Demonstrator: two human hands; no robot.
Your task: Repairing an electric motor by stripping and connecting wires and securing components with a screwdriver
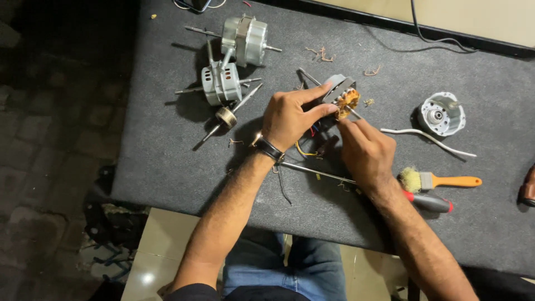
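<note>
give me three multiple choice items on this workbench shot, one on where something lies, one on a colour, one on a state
1. Where does the paintbrush lie?
A. right of the right hand
B. on top of the two motors
C. on the floor

2. What colour is the paintbrush's handle?
A. green
B. orange
C. white

3. How is the stator with copper winding placed?
A. lying alone on the mat
B. held by the left hand, with the right hand's fingers at it
C. fitted inside a closed motor

Answers:
1. A: it rests on the grey mat just right of the right hand, above the red-handled screwdriver.
2. B: the handle is plainly orange, the bristles pale.
3. B: the left hand grips it above the mat while the right fingertips touch the winding; the assembled motors lie apart to the left.
</note>
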